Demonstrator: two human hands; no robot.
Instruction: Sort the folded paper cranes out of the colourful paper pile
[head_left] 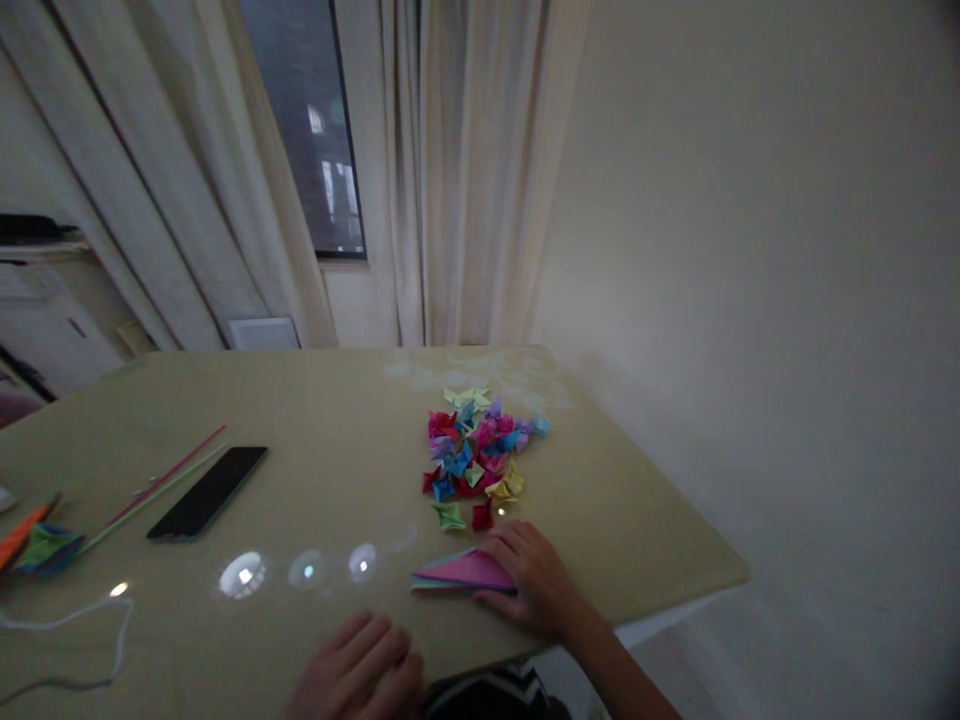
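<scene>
My right hand (534, 582) rests on the near right part of the table, its fingers closed on the right end of a thin stack of pink and pale paper sheets (459, 572) that lies flat. My left hand (360, 672) lies palm down at the table's near edge, fingers loosely together, holding nothing. Just beyond the sheets sits a pile of several small folded paper pieces (476, 450) in pink, blue, yellow, green and red.
A black phone (208, 492) lies left of centre on the beige table (337, 420). Pink and green straws (161, 485), a folded paper shape (43, 545) and a white cable (90, 640) are at the left. Curtains and a window stand behind; a wall is at right.
</scene>
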